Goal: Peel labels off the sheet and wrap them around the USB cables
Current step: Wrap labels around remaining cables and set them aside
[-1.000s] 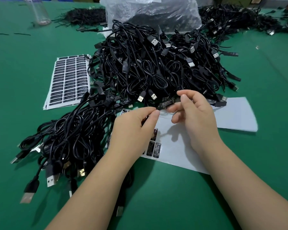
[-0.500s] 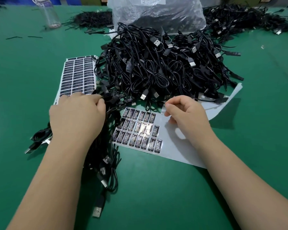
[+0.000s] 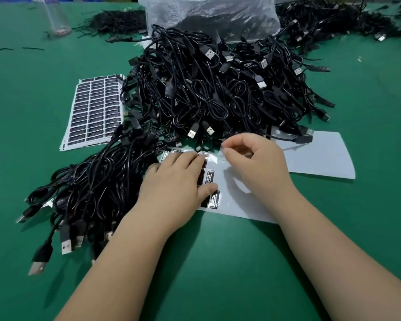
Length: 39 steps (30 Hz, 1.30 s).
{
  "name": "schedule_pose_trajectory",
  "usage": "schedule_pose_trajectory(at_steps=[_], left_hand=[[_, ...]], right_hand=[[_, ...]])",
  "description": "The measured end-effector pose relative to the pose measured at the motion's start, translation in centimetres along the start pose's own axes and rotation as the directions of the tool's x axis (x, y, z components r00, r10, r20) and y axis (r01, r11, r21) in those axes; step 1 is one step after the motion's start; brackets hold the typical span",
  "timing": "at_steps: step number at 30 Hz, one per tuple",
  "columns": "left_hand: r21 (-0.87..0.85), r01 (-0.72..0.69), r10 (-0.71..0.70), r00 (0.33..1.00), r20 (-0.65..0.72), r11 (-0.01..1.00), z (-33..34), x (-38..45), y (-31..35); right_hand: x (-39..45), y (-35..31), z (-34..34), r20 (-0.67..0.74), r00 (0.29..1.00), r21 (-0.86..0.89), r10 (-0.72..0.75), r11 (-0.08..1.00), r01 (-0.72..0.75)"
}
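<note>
Big pile of USB cables (image 3: 218, 89) centre of table (image 3: 368, 228), plastic bag (image 3: 208, 17) just behind it. Smaller cable bundle (image 3: 90, 186) front-left of the pile. Full label sheet (image 3: 95, 112) left of the pile — edge tucked under cables. Working label sheet (image 3: 287, 177) in front of the pile, left hand (image 3: 178, 181) flat on its left end, right hand (image 3: 252, 163) above its middle. Bottle (image 3: 56, 17) far back-left.

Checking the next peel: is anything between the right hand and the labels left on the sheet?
Partly. The left hand lies flat over most labels; two labels beside its fingers stay exposed, next to the right hand.
</note>
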State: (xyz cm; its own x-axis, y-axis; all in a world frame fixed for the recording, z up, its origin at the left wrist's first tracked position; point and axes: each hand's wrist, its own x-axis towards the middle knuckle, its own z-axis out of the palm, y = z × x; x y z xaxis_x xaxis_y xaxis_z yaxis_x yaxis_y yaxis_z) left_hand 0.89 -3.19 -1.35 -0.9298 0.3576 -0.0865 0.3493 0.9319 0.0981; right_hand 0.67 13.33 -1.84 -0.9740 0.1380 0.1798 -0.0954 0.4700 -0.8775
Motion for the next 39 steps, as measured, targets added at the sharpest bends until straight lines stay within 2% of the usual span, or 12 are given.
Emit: schedule_pose_trajectory(at_steps=[3, 6, 10, 15, 19, 25, 29, 34, 37, 39], left_hand=[[-0.11, 0.051, -0.061, 0.995, -0.085, 0.993, 0.2, 0.4, -0.4], [-0.198, 0.041, -0.063, 0.992, -0.107, 0.979, 0.3, 0.7, -0.9], [-0.262, -0.013, -0.026, 0.989, -0.144, 0.965, 0.1, 0.4, -0.8], [-0.265, -0.028, 0.0, 0.994, -0.105, 0.964, 0.1, 0.6, -0.7], [-0.276, -0.02, -0.012, 0.993, -0.114, 0.961, -0.1, 0.8, -0.7], [-0.225, -0.04, 0.005, 0.988, -0.154, 0.974, -0.1, 0.7, -0.6], [-0.135, -0.057, 0.041, 0.992, -0.116, 0.989, -0.2, 1.0, -0.6], [-0.067, -0.001, 0.0, 1.0, -0.008, 0.998, -0.9, 1.8, -0.5], [-0.115, -0.07, 0.065, 0.997, -0.044, 0.991, -0.9, 0.7, -0.8], [-0.186, -0.103, 0.107, 0.994, 0.012, 0.977, -1.0, 0.0, -1.1]], right_hand=[[-0.1, -0.2, 0.4, 0.172, 0.981, -0.328, -0.088, 0.934, 0.141], [-0.4, -0.1, 0.7, 0.298, 0.95, -0.468, -0.095, 0.853, 0.232], [-0.7, -0.3, 0.7, 0.292, 0.947, -0.474, -0.131, 0.841, 0.263], [-0.8, 0.1, 0.8, 0.253, 0.952, -0.443, -0.174, 0.854, 0.274], [-0.5, 0.1, 0.4, 0.295, 0.944, -0.384, -0.147, 0.887, 0.258], [-0.3, 0.0, -0.2, 0.327, 0.935, -0.421, -0.137, 0.865, 0.274], [-0.3, -0.2, -0.1, 0.316, 0.935, -0.445, -0.164, 0.844, 0.298], [-0.4, -0.1, 0.1, 0.339, 0.927, -0.448, -0.157, 0.84, 0.306], [-0.3, 0.0, -0.3, 0.383, 0.914, -0.42, -0.134, 0.856, 0.302], [-0.1, 0.0, -0.8, 0.402, 0.911, -0.369, -0.093, 0.894, 0.255]])
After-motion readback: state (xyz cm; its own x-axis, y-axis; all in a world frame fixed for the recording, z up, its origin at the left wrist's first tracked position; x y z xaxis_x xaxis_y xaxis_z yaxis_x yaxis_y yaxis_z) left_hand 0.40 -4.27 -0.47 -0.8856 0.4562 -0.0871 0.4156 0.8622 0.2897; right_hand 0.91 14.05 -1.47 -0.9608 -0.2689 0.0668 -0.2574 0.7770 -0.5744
